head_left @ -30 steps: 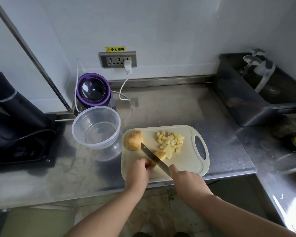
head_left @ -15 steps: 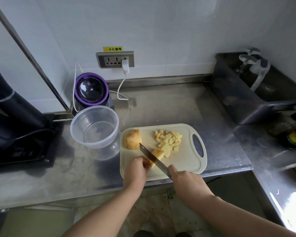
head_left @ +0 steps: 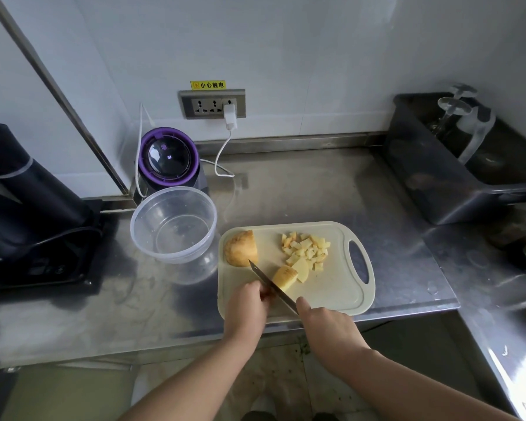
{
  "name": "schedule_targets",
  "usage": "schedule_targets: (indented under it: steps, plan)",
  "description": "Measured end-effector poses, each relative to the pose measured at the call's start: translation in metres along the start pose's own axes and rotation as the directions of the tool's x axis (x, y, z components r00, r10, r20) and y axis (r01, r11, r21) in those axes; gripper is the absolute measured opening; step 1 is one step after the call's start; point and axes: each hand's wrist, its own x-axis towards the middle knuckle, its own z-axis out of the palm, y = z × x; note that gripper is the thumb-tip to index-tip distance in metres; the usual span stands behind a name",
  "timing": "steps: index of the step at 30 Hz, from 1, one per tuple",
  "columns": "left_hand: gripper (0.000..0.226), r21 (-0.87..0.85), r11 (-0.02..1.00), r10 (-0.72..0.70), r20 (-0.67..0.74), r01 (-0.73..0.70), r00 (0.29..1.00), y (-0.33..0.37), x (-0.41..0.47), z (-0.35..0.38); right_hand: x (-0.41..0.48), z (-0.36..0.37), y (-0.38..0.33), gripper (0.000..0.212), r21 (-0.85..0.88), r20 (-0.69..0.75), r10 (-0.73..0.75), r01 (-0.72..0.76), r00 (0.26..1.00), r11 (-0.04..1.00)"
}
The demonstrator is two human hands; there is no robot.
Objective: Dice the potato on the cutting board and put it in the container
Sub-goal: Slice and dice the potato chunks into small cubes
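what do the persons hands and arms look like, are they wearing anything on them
Two bare hands, the left hand and the right hand, with no gloves. The forearms are bare too, right down to the lower edge of the picture: no sleeve or cuff is in view. No watch, bracelet or ring shows on either side, and there are no markings.

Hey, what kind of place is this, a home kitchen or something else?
Probably a commercial or shared kitchen's prep area, though I can't be sure: a stainless steel counter with a raised back edge, a cutting board holding diced potato, and a grey tub of glassware on the right.
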Motion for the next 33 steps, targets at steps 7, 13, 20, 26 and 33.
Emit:
schedule_targets:
  steps: [7,13,20,26,33]
  plan:
    - [0.016,-0.023,1.0,-0.014,-0.001,0.014,1.0,0.0,-0.002,0.0,-0.008,-0.007,0.006,0.05,0.024,-0.072,-0.02,0.022,0.997,0.999]
    - [0.012,-0.045,0.998,-0.048,-0.008,0.047,0.999,0.0,-0.002,0.002,-0.016,-0.006,0.006,0.048,-0.024,-0.081,-0.026,0.024,0.996,0.999]
    - [0.014,-0.028,0.999,-0.032,0.001,0.032,0.999,0.001,-0.003,0.0,-0.016,-0.003,0.004,0.048,-0.012,-0.06,-0.022,0.021,0.998,1.0]
    - [0.013,-0.027,0.999,-0.021,-0.009,0.021,1.0,0.003,-0.003,-0.001,-0.018,-0.007,0.001,0.045,-0.025,-0.051,-0.013,0.012,0.999,1.0]
    - [0.011,-0.029,0.999,-0.015,-0.006,0.015,1.0,0.001,-0.003,-0.001,-0.017,-0.006,0.001,0.046,-0.004,-0.048,-0.01,0.01,0.999,1.0]
